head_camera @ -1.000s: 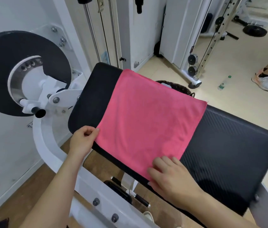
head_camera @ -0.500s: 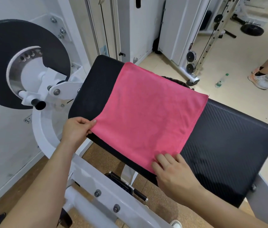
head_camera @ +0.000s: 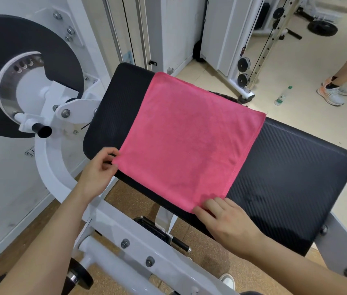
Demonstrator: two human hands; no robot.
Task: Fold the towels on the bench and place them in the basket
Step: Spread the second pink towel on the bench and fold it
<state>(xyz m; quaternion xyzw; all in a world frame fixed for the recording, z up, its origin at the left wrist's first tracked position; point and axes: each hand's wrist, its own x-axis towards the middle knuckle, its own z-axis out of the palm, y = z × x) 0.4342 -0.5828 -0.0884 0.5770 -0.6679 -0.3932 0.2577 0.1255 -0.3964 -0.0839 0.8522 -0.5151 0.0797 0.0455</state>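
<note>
A pink towel point(head_camera: 187, 139) lies flat and spread out on the black padded bench point(head_camera: 291, 173). My left hand point(head_camera: 98, 173) pinches the towel's near left corner at the bench's edge. My right hand point(head_camera: 225, 222) grips the near right corner with its fingers on the cloth. Only a thin dark sliver of the woven basket point(head_camera: 230, 96) shows behind the towel's far edge; the rest of it is hidden by the bench.
A white machine frame point(head_camera: 125, 237) with a black disc point(head_camera: 4, 60) stands left of and below the bench. A cable machine point(head_camera: 244, 67) is behind it. A plastic bottle point(head_camera: 283, 95) and another person's leg and shoe point(head_camera: 332, 94) are on the floor at the far right.
Both hands have stayed on the towel's near corners. The left hand's fingers have closed into a pinch on its corner. The towel lies in the same place.
</note>
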